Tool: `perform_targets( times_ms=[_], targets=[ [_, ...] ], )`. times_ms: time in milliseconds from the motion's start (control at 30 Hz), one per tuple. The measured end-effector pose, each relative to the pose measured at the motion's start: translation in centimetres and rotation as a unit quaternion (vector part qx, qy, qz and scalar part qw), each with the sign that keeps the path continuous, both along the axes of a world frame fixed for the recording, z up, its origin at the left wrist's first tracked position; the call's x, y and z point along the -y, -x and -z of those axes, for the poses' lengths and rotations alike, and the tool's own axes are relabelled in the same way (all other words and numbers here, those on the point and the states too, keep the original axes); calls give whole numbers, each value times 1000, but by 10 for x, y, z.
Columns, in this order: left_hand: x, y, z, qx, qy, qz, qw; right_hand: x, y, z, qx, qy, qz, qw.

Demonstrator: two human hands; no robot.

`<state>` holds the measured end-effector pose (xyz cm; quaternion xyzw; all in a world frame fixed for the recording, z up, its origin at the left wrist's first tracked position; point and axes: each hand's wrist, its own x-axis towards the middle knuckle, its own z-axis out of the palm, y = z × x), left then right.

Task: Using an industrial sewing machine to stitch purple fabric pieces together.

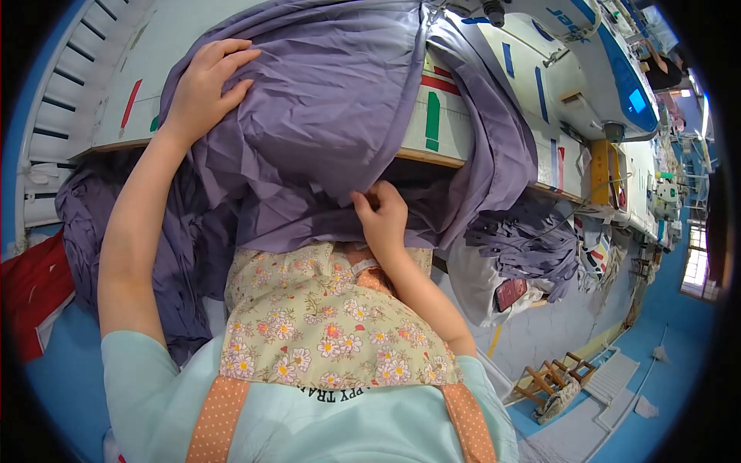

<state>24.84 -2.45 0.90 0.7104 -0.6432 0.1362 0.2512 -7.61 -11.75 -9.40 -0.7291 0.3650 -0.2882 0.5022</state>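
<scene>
Well, broadest of all is the white table (164, 42) stretching in front of me. Over it lies a wide purple cloth (324, 85), rumpled, drooping off the near edge towards my lap, its upper end by the lit sewing head. The white-and-blue sewing machine (610, 77) stands at upper right. A heap of purple fabric (154, 239) hangs below the table at my left, and a flowered apron (332, 324) covers my front. Some purple strips (532, 239) are bunched at my right. As for my hands, the left hand (210, 81) rests on the cloth with fingers loosely spread; the right hand (384, 216) pinches its lower part between thumb and fingers. Smaller yet, a dark phone (510, 294) lies beside the strips, and green tape (432, 121) marks the tabletop.
</scene>
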Motion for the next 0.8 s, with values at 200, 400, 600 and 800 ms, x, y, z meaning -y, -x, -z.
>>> perform_targets(
  times_ms=[200, 400, 600, 800],
  targets=[
    [-8, 67, -29, 36, 49, 82, 995, -27, 37, -57, 18, 170, -17, 985],
    [-22, 182, -18, -385, -142, 151, 899, -33, 34, -82, 43, 223, -71, 971],
    [-20, 202, -4, -652, -189, 36, 734, -36, 31, -79, 78, 250, -105, 959],
    [-22, 206, 6, -732, -199, 13, 652, -35, 29, -76, 95, 274, -131, 948]
  ],
)
